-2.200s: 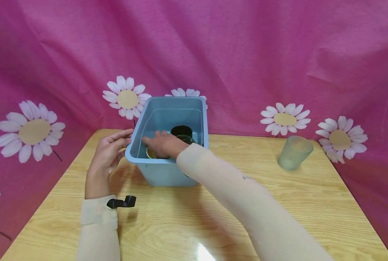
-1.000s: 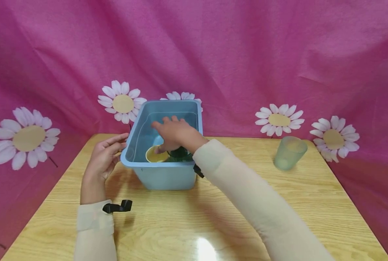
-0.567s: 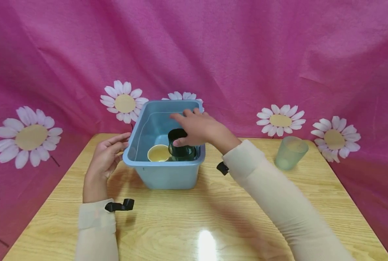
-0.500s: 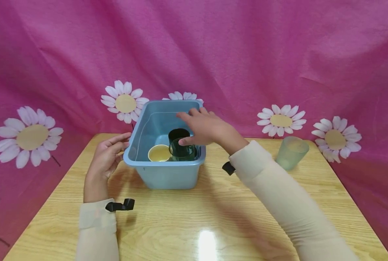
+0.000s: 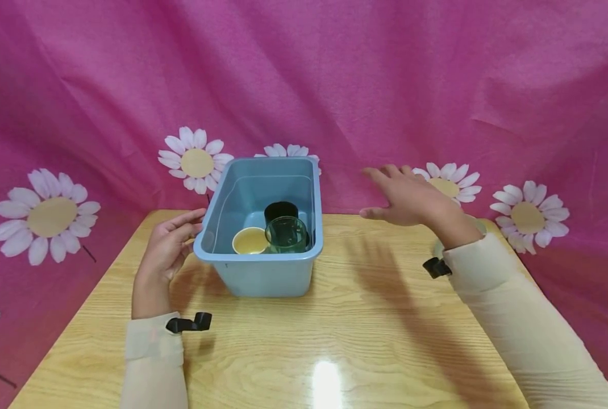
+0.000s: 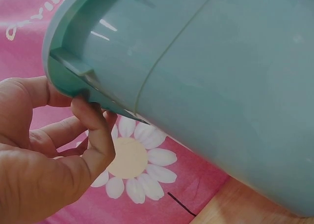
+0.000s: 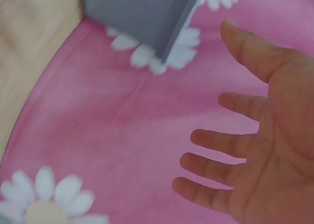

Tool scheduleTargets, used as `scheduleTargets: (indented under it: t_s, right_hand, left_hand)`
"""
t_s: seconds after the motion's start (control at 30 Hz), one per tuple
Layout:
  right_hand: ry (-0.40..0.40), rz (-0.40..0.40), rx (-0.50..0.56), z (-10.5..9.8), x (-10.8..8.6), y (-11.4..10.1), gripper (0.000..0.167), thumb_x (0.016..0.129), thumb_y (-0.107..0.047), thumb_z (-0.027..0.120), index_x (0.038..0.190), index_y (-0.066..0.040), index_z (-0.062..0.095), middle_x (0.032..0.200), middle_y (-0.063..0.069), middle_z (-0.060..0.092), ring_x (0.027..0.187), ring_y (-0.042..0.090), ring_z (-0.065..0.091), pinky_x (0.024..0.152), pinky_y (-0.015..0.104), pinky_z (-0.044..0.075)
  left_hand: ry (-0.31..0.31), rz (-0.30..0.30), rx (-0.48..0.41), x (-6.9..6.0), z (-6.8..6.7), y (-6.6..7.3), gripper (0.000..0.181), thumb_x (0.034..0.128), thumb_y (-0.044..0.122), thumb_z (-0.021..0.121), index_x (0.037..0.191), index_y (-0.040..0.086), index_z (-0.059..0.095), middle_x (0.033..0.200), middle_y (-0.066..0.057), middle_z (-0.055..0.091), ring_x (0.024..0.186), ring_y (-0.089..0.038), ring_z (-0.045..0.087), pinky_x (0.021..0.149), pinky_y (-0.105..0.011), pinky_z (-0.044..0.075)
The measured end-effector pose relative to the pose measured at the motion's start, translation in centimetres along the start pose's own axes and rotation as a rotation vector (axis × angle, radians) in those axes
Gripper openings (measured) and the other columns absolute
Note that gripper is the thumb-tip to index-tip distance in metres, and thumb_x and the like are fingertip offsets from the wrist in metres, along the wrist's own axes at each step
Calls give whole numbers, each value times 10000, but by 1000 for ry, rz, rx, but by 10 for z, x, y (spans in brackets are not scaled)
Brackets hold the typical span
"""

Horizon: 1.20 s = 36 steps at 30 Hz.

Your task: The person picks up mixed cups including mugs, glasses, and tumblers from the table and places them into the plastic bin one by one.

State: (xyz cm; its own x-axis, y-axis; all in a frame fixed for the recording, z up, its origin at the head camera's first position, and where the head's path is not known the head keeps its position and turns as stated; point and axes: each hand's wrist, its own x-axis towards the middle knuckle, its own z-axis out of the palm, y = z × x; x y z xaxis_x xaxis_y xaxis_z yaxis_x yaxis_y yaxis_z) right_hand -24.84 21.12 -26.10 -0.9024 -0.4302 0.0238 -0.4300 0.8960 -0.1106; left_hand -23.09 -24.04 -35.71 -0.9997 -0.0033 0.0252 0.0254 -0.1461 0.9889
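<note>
A blue-grey plastic bin (image 5: 268,275) stands on the table. My left hand (image 5: 165,250) holds its left rim; in the left wrist view, bent fingers and thumb meet the rim (image 6: 61,79). Inside the bin, near its front, are a yellow cup (image 5: 249,241), a clear dark-green glass (image 5: 286,233) and a black cup (image 5: 280,211) behind that. To the bin's right, my right hand (image 5: 408,196) is in the air with fingers spread, holding nothing; the right wrist view shows its bare palm (image 7: 289,131). Mostly hidden behind the right wrist is a frosted pale-green tumbler (image 5: 477,225).
The light wooden table (image 5: 294,335) spreads out in front of the bin. A pink cloth (image 5: 345,85) with white daisies hangs along the back and both sides. A black wrist mount sits on each sleeve.
My right hand has come up out of the bin, where it was over the cups, and moved right towards the frosted tumbler. The left hand stays at the rim.
</note>
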Motion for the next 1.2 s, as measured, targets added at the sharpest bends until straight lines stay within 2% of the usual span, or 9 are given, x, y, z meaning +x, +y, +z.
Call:
scheduleTargets:
  t_s: [0.23, 0.4, 0.6, 0.77, 0.97, 1.1, 1.2]
  right_hand:
    - [-6, 84, 22, 7, -28, 56, 883, 939, -551, 681, 1597, -110, 289, 1538, 321, 329, 1356, 616, 290, 1031, 770, 310]
    - [-27, 138, 56, 17, -45, 92, 896, 941, -535, 689, 1589, -83, 268, 1524, 372, 301, 1332, 655, 295, 974, 822, 306]
    - [-61, 183, 96, 35, -60, 127, 952, 905, -511, 745, 1558, -11, 265, 1459, 424, 330, 1304, 696, 272, 956, 810, 333]
    - [-65, 193, 99, 53, -71, 155, 1035, 843, -528, 803, 1535, 41, 284, 1427, 442, 360, 1271, 649, 361, 947, 781, 371]
    - [-18, 178, 202, 74, -83, 181, 1055, 789, -475, 869, 1521, 51, 321, 1451, 401, 387, 1295, 613, 365, 986, 775, 340]
    - [44, 135, 265, 87, -87, 189, 987, 788, -422, 888, 1500, 31, 376, 1396, 366, 478, 1245, 571, 472, 956, 734, 406]
    - [72, 128, 272, 93, -87, 190, 963, 801, -412, 879, 1496, 28, 378, 1332, 375, 506, 1183, 570, 529, 906, 716, 450]
  left_hand:
    - [-7, 12, -5, 0, -1, -2, 406, 1015, 56, 597, 1405, -55, 576, 1084, 42, 704, 878, -127, 626, 792, -232, 590]
    - [-3, 13, -30, -2, -1, -3, 329, 1015, 38, 586, 1332, 7, 668, 1064, 34, 711, 854, -123, 631, 783, -238, 596]
    - [2, 4, -24, -2, -1, -1, 344, 1018, 47, 585, 1352, 2, 650, 1073, 43, 708, 875, -115, 634, 794, -235, 593]
    - [-6, -1, -23, -2, -1, 1, 390, 1016, 47, 589, 1397, -37, 594, 1088, 44, 702, 890, -110, 638, 782, -227, 591]
    - [-10, -3, -30, -2, 0, 1, 386, 1016, 49, 593, 1393, -34, 598, 1097, 36, 699, 887, -111, 638, 779, -227, 592]
    - [-9, 3, -24, -1, 0, 1, 383, 1014, 48, 594, 1388, -34, 603, 1093, 39, 700, 891, -112, 637, 778, -224, 591]
    - [-6, 3, -23, -2, -1, 0, 383, 1010, 46, 600, 1385, -34, 606, 1087, 41, 702, 886, -111, 637, 768, -222, 591]
